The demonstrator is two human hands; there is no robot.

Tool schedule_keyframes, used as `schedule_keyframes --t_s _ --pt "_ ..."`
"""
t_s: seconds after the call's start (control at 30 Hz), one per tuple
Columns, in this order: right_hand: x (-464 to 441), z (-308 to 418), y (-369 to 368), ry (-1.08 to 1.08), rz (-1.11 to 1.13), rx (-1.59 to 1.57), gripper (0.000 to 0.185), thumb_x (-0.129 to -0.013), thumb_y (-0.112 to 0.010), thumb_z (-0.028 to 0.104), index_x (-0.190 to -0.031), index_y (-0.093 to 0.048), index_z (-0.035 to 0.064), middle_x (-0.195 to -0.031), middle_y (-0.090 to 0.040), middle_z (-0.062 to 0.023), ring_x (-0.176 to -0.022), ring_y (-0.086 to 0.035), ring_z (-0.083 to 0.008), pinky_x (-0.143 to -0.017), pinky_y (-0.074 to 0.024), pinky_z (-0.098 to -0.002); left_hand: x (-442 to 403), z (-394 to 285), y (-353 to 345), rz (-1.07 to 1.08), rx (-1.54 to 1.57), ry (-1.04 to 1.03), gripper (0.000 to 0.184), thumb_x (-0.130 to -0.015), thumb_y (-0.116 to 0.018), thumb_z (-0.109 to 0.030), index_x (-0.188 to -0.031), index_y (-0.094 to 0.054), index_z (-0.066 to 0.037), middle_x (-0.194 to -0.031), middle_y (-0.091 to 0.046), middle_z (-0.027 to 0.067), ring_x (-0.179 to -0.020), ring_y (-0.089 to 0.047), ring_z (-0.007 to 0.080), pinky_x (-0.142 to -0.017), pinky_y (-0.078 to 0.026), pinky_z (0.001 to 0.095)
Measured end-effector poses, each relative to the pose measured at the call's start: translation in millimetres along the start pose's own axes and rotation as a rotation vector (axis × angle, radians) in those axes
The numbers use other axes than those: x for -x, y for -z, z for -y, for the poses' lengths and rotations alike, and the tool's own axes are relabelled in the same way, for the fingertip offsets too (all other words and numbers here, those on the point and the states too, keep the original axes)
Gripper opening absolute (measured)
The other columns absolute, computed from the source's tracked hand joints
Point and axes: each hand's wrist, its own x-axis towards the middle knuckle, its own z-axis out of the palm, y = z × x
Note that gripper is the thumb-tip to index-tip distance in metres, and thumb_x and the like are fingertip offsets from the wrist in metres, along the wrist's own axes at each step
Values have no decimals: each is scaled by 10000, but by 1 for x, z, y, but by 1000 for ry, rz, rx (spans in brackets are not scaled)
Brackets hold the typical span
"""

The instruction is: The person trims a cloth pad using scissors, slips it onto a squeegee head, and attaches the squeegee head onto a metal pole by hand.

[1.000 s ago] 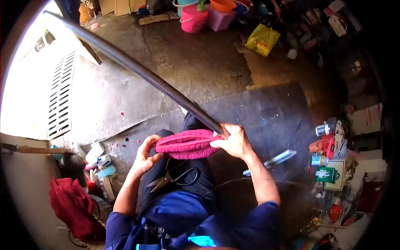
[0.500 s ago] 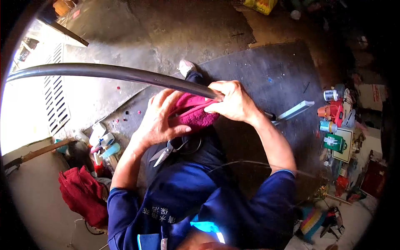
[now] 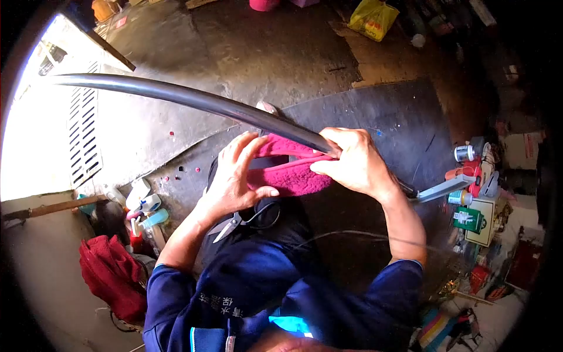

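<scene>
A long metal pole [image 3: 193, 100] slants across the view, and my right hand [image 3: 358, 161] is closed around its lower part. Under the right fingers and thumb, the edge of a magenta fleecy cloth [image 3: 293, 179] is pinched against the pole. The cloth hangs as a loop with a gap in its middle. At the loop's left end is my left hand [image 3: 231, 176], fingers and thumb spread wide and touching the cloth. Scissors [image 3: 229, 226] with black handles lie with parted blades on my lap, below the left hand. Beyond my right wrist shows a pale flat bar [image 3: 446, 188].
A dark red cloth [image 3: 111, 276] hangs at lower left, near several bottles [image 3: 155, 217]. On the right stand a white jar [image 3: 463, 154], a green box [image 3: 468, 218] and other clutter. A yellow bag [image 3: 373, 20] lies on the floor. A floor grate [image 3: 85, 135] is at left.
Both hands, the pole and the magenta cloth have shifted to the right. The cloth's loop gapes wider, and the left fingers have spread. The pale bar has moved right and down.
</scene>
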Motion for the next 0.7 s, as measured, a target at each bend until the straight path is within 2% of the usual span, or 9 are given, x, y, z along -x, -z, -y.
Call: schedule_keyframes --t_s 0.07,0.17,0.23,0.27,0.33,0.43,0.5,0.57,0.7 --pt "0 -2 -4 10 13 10 306 -628 -747 95 -683 -467 -17 -582 -424 -91 -537 -413 -150 -502 -356 -326 -4 -4 -5 56 -2 -8 986 -603 -806 -501 -1367 -369 -55 -1365 -351 225 -1270 -339 394 -1051 -278 477" --pt "-1 -4 -10 42 20 60 276 -622 -745 92 -739 -517 -12 -637 -476 -107 -563 -462 -192 -533 -388 -338 -14 -4 -17 79 15 -8 811 -640 -799 -401 -1276 -455 -32 -1297 -417 210 -1235 -362 394 -1022 -292 489" --pt "-1 -1 -10 22 -2 117 280 -625 -747 98 -750 -523 -14 -641 -475 -106 -568 -468 -199 -540 -392 -340 -19 -1 -18 27 -18 -92 645 -684 -771 -323 -1181 -505 -10 -1177 -512 211 -1147 -456 385 -971 -357 461" --pt "-1 -1 -9 22 -3 125 280 -625 -747 98 -750 -523 -14 -641 -475 -106 -568 -468 -199 -540 -392 -340 -22 2 -15 186 84 2 590 -697 -748 -285 -1163 -510 -13 -1077 -553 226 -1070 -512 384 -904 -410 434" --pt "-1 0 -3 -23 53 166 296 -648 -739 155 -877 -608 21 -752 -586 -174 -672 -595 -323 -613 -471 -395 -24 -4 -5 367 215 136 449 -739 -701 -204 -1096 -519 -2 -876 -612 242 -866 -608 396 -744 -502 395" --pt "-4 -6 -4 0 48 182 302 -645 -741 155 -882 -614 18 -747 -583 -173 -670 -593 -325 -618 -472 -398 -25 -13 11 336 361 118 443 -767 -692 -206 -1119 -522 3 -955 -612 246 -906 -607 400 -776 -495 425" --pt "-9 -12 -8 2 39 150 309 -642 -751 159 -879 -617 13 -761 -591 -178 -677 -597 -327 -625 -476 -394 -26 -1 8 233 266 -63 493 -767 -728 -284 -1127 -552 4 -967 -620 213 -941 -608 361 -795 -488 397" --pt "-17 -23 -12 59 13 117 351 -646 -775 203 -913 -643 17 -831 -630 -169 -750 -623 -308 -679 -493 -375 -30 5 14 322 201 3 464 -765 -724 -280 -1100 -582 9 -953 -621 219 -947 -599 381 -810 -481 411" --pt "-27 -58 -10 -14 -9 16 336 -736 -734 285 -916 -632 20 -808 -627 -178 -742 -634 -278 -664 -485 -379 -15 26 24 380 496 523 424 -779 -718 -213 -1100 -585 30 -970 -652 140 -889 -613 184 -817 -483 329"
